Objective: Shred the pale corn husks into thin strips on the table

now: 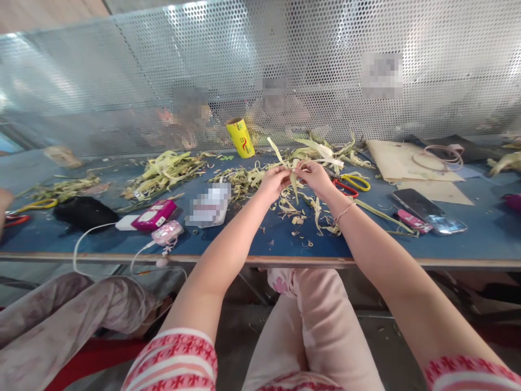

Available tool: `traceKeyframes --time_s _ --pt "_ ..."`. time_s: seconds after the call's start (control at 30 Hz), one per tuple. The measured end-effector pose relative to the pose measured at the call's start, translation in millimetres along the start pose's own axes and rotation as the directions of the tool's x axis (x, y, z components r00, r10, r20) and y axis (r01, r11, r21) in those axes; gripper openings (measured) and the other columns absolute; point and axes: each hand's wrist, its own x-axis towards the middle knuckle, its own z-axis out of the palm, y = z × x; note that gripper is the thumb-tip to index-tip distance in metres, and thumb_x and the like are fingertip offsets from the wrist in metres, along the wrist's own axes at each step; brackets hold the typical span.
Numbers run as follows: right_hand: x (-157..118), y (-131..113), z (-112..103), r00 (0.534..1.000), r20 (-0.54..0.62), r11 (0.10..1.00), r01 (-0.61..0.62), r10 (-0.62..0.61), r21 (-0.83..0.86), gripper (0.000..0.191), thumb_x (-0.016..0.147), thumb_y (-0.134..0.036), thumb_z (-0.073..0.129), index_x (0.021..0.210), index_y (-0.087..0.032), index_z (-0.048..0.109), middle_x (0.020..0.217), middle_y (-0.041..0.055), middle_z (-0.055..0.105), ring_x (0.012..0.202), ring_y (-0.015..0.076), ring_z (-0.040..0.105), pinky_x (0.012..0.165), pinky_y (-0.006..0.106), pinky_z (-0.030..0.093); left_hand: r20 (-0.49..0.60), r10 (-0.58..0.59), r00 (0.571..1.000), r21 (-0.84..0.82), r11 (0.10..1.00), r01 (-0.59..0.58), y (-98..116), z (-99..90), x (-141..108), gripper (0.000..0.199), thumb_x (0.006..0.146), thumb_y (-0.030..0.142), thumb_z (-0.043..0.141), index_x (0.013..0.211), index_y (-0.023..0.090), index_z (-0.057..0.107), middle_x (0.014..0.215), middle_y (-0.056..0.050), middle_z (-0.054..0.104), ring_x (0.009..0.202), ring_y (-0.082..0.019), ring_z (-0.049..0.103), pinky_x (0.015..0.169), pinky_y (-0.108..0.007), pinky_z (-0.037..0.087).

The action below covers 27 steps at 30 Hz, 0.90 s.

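Observation:
Both hands meet over the middle of the blue table, pinching pale green dried leaf strips (pixel 294 187). My left hand (pixel 277 182) holds them from the left with its fingers closed. My right hand (pixel 312 176) grips them from the right, close beside the left fingertips. One strip sticks up to the upper left and another hangs down between the hands. Behind them lies a heap of leaves (pixel 321 149). Curled scraps (pixel 299 220) are scattered below. Scissors with red and yellow handles (pixel 357 183) lie just right of my right wrist, their blades hidden.
A yellow tube (pixel 240 138) stands by the perforated metal screen (pixel 317 70). Left are a leaf pile (pixel 165 169), a phone (pixel 210 205), a magenta box (pixel 154 215) with cables, and a black pouch (pixel 85 212). Right are a dark phone (pixel 425 209) and brown paper (pixel 407 160). Another person's legs show lower left.

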Motion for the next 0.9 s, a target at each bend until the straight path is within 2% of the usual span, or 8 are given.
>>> traceKeyframes --time_s 0.1,0.27,0.37,0.5,0.63,0.7,0.9 --pt "-1.3 -0.1 -2.4 0.999 0.046 0.999 0.003 -0.004 0.037 0.031 0.061 -0.041 0.077 0.071 -0.018 0.058 0.074 -0.0023 0.054 0.063 0.0081 0.048 0.055 0.021 0.039 -0.038 0.0 0.999 -0.023 1.0 -0.001 -0.8 -1.4 4.1 0.02 0.084 0.001 0.053 0.067 0.013 0.055 0.056 0.003 0.059 0.052 -0.004 0.056 0.064 -0.018 0.049" --pt "-5.2 -3.6 -5.5 0.986 0.159 0.997 0.044 -0.053 0.058 0.029 0.063 -0.04 0.076 0.077 -0.018 0.062 0.064 -0.0039 0.053 0.06 0.0075 0.045 0.056 0.021 0.035 -0.103 0.015 0.995 -0.054 0.998 -0.02 -0.2 -5.6 8.7 0.021 0.083 0.002 0.058 0.065 0.013 0.053 0.054 0.004 0.057 0.05 -0.004 0.055 0.062 -0.017 0.049" --pt "-7.5 -7.6 -4.3 0.99 0.136 0.998 0.025 -0.033 0.062 0.034 0.061 -0.043 0.079 0.075 -0.019 0.06 0.062 -0.0048 0.051 0.058 0.0071 0.043 0.055 0.021 0.033 -0.077 0.017 0.997 -0.051 0.998 -0.021 0.0 -5.5 7.1 0.021 0.085 0.003 0.056 0.066 0.013 0.053 0.054 0.004 0.057 0.05 -0.004 0.056 0.062 -0.017 0.049" --pt "-7.9 -11.3 -2.6 0.995 0.042 0.994 -0.093 0.09 0.055 0.04 0.058 -0.045 0.082 0.073 -0.019 0.055 0.062 -0.0055 0.049 0.059 0.0076 0.045 0.053 0.021 0.034 0.001 0.017 1.0 -0.004 1.0 -0.017 -0.5 -1.9 1.4 0.014 0.082 0.003 0.06 0.072 0.012 0.059 0.061 0.002 0.062 0.053 -0.005 0.058 0.06 -0.019 0.049" --pt "-6.1 -10.0 -2.5 0.97 0.052 0.97 -0.239 0.237 0.04 0.043 0.056 -0.047 0.084 0.069 -0.018 0.054 0.061 -0.0045 0.049 0.059 0.0084 0.047 0.053 0.022 0.037 -0.011 0.035 0.999 0.022 0.999 -0.035 -0.8 0.2 -1.9 0.013 0.077 0.003 0.067 0.072 0.012 0.06 0.062 0.002 0.063 0.055 -0.006 0.06 0.062 -0.02 0.05" --pt "-5.8 -8.6 -2.2 0.972 0.053 0.971 -0.231 0.228 0.054 0.043 0.056 -0.047 0.084 0.067 -0.018 0.054 0.06 -0.0042 0.049 0.06 0.0085 0.047 0.053 0.022 0.037 -0.014 0.034 0.999 0.027 0.999 -0.034 -0.5 0.3 -2.4 0.012 0.076 0.004 0.068 0.071 0.012 0.061 0.062 0.002 0.063 0.055 -0.007 0.06 0.061 -0.02 0.05" --pt "-7.8 -6.6 -0.5 0.996 0.024 0.995 -0.084 0.083 0.051 0.048 0.056 -0.052 0.082 0.06 -0.019 0.048 0.054 -0.0055 0.044 0.053 0.0068 0.04 0.051 0.022 0.033 -0.038 0.034 0.999 0.018 0.999 -0.033 0.6 1.3 -3.5 0.012 0.08 0.004 0.064 0.071 0.012 0.06 0.06 0.002 0.062 0.054 -0.006 0.06 0.061 -0.019 0.05"
